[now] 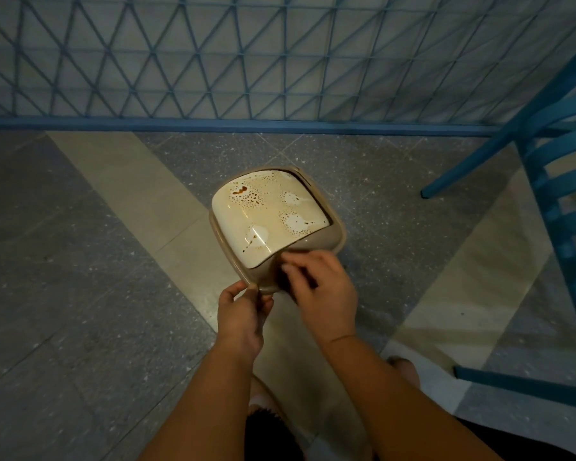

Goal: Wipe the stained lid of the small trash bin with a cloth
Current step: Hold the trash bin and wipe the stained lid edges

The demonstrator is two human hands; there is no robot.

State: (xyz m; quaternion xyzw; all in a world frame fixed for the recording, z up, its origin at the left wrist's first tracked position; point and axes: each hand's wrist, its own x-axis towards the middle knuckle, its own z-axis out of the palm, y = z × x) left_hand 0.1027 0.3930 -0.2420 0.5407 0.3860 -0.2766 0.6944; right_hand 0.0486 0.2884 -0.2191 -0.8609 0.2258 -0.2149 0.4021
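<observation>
Hands at the near edge of the trash bin (pixel 326 242), no cloth in sight.
From the head cam: the bin sits on the floor (pixel 80 261), its stained lid (pixel 266 217) still spotted brown. Left hand (pixel 241 314) pinches the bin's near rim; right hand (pixel 320 291) has fingers (pixel 293 261) curled at the lid's near edge, can't tell what they're holding. Looks like a swing lid, so I'd guess it tips and smears stain on them.

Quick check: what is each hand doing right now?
Left hand: pinches the near rim of the trash bin.
Right hand: fingers curled at the near rim; grip cannot be told.
</observation>
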